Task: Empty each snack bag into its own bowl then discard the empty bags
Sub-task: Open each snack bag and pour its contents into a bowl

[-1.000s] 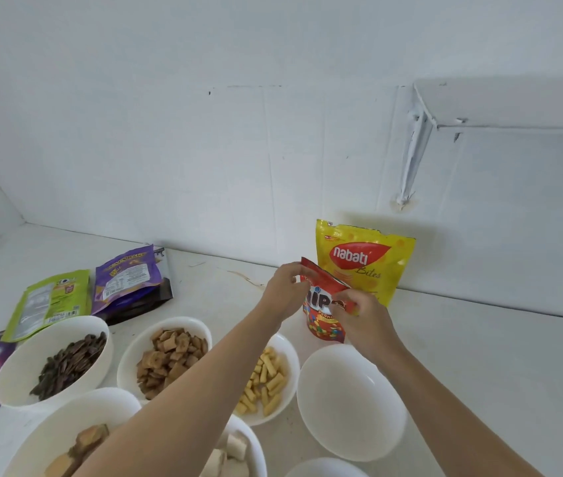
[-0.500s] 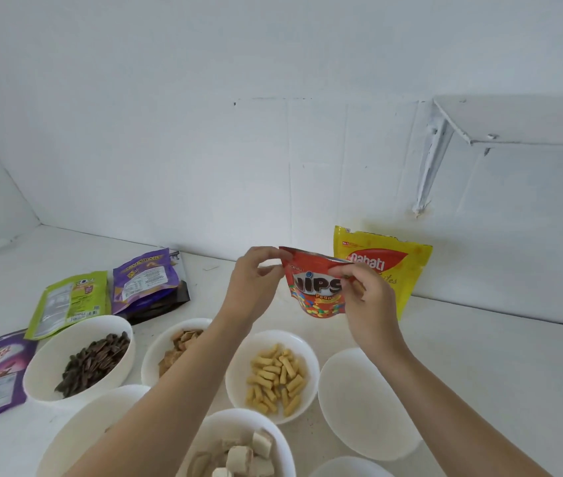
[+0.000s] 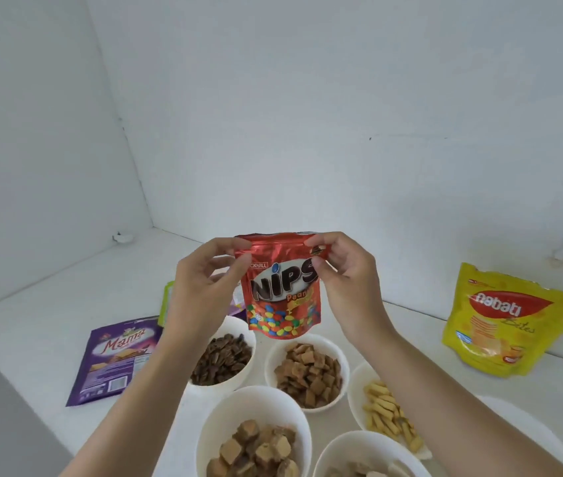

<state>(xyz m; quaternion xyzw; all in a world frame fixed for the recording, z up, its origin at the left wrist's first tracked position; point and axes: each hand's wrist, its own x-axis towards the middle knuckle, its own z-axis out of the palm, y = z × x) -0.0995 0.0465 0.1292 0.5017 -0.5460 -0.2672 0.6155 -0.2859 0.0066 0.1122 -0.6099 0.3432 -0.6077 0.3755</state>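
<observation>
Head camera: I hold the red Nips bag (image 3: 282, 290) upright in the air in front of me, its label towards me, above the far edge of the cluster of bowls. My left hand (image 3: 201, 287) pinches the bag's top left corner between thumb and forefinger, the other fingers loosely curled beside it. My right hand (image 3: 345, 280) pinches the top right corner the same way, thumb on the front face. The top strip runs flat between the two pinches, and the bag's bottom hangs free, touching nothing.

Below it on the white counter (image 3: 49, 304) stand white bowls close together: one with dark seeds (image 3: 239, 325) to the left, one with brown squares (image 3: 328, 342) just right of it, and one with pale sticks (image 3: 355, 383) further right, partly under my right forearm. Nearer to me are a bowl of tan cubes (image 3: 225, 418) and another bowl (image 3: 352, 449) at the bottom edge, whose contents I cannot make out.

A purple Mama bag (image 3: 115, 359) lies flat on the left. A green bag (image 3: 166, 297) shows behind my left wrist. A yellow Nabati Bites bag (image 3: 507, 321) stands far right against the wall.
</observation>
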